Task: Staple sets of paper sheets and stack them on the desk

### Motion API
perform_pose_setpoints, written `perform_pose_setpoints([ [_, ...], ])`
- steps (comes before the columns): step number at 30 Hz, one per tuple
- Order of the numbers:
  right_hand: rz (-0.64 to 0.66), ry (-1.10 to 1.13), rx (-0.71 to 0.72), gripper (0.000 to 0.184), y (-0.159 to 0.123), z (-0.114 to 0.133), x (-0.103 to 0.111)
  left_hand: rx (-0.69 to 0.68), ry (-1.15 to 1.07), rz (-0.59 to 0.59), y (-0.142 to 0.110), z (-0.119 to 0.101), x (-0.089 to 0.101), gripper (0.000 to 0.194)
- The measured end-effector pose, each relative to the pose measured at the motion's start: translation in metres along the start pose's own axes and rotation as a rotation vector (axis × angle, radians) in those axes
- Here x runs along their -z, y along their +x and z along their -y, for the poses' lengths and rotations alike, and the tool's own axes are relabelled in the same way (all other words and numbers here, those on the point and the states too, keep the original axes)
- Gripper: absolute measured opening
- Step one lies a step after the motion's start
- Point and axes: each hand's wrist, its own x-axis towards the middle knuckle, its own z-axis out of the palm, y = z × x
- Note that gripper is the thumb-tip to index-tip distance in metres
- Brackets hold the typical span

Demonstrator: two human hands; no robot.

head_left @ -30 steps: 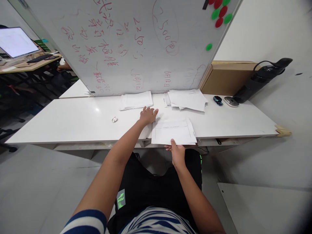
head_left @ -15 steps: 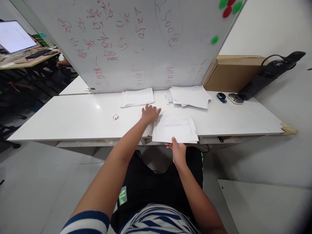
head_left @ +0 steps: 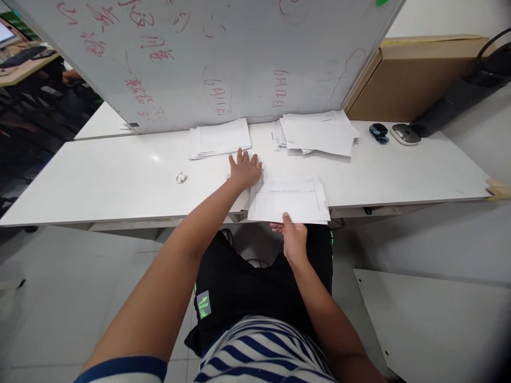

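Observation:
Papers with thin printed lines [head_left: 288, 202] lie at the front edge of the white desk, jutting slightly over it. My right hand [head_left: 294, 239] grips their near edge, thumb on top and fingers underneath. At their far left corner rests my left hand [head_left: 245, 171], palm down with fingers spread on the desk. Just beyond its fingertips is a stack of white sheets [head_left: 220, 138]. A second, looser stack of papers [head_left: 317, 133] lies farther right, its edges uneven.
A whiteboard [head_left: 247, 69] with red writing stands behind the stacks. To the right are a cardboard box [head_left: 415, 80], a black bottle [head_left: 463, 93], a computer mouse [head_left: 405, 134] and a dark watch-like item [head_left: 379, 132]. A small white coiled item [head_left: 181, 177] lies left on the desk [head_left: 120, 186].
The camera view has tilted down and come closer, so everything sits higher in the picture. Both hands keep nearly the same place on the papers and desk.

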Motion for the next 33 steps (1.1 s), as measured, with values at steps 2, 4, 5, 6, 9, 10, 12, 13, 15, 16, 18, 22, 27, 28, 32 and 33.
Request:
perform_pose_setpoints([
  [2,0.002,-0.012,-0.003,0.039,0.001,0.000,0.001,0.002,-0.004,0.023,0.000,0.001,0.001,0.059],
  [4,-0.001,-0.019,-0.002,0.041,0.001,-0.001,0.002,0.004,-0.025,0.043,0.000,0.003,0.002,0.058],
  [5,-0.004,-0.019,-0.001,0.041,0.002,-0.001,0.002,0.003,-0.043,0.045,0.000,0.005,0.001,0.058],
  [6,-0.007,-0.016,0.000,0.041,0.002,-0.002,0.002,0.000,-0.065,0.041,0.000,0.006,0.000,0.058],
  [9,-0.008,-0.004,0.004,0.042,0.004,-0.003,0.002,-0.010,-0.150,-0.008,0.001,0.011,-0.003,0.060],
  [10,-0.005,-0.001,0.006,0.042,0.004,-0.002,0.002,-0.019,-0.192,-0.032,0.002,0.013,-0.003,0.059],
  [12,0.003,-0.002,0.009,0.042,0.003,-0.002,0.002,-0.068,-0.315,-0.091,0.001,0.016,0.001,0.056],
  [13,0.006,-0.006,0.011,0.042,0.003,-0.001,0.003,-0.107,-0.402,-0.138,0.000,0.018,0.004,0.054],
  [15,0.005,-0.019,0.015,0.042,0.003,0.000,0.006,-0.160,-0.596,-0.286,-0.008,0.025,0.011,0.051],
  [16,0.000,-0.026,0.018,0.043,0.003,0.000,0.009,-0.162,-0.681,-0.377,-0.014,0.030,0.015,0.053],
  [18,-0.014,-0.032,0.028,0.044,0.004,0.003,0.015,-0.112,-0.750,-0.536,-0.029,0.042,0.018,0.058],
  [22,-0.067,-0.003,0.086,0.044,0.004,0.016,0.029,-0.158,-0.491,-0.444,-0.061,0.066,0.005,0.052],
  [27,-0.103,0.128,0.241,0.039,-0.010,0.048,0.036,-0.202,-0.353,-0.332,-0.069,0.076,-0.014,0.049],
  [28,-0.104,0.156,0.261,0.038,-0.014,0.054,0.035,-0.202,-0.351,-0.336,-0.068,0.077,-0.015,0.047],
  [32,-0.097,0.179,0.288,0.036,-0.026,0.068,0.031,-0.195,-0.362,-0.342,-0.063,0.078,-0.016,0.042],
  [33,-0.091,0.168,0.289,0.036,-0.027,0.068,0.030,-0.194,-0.363,-0.338,-0.063,0.078,-0.015,0.042],
])
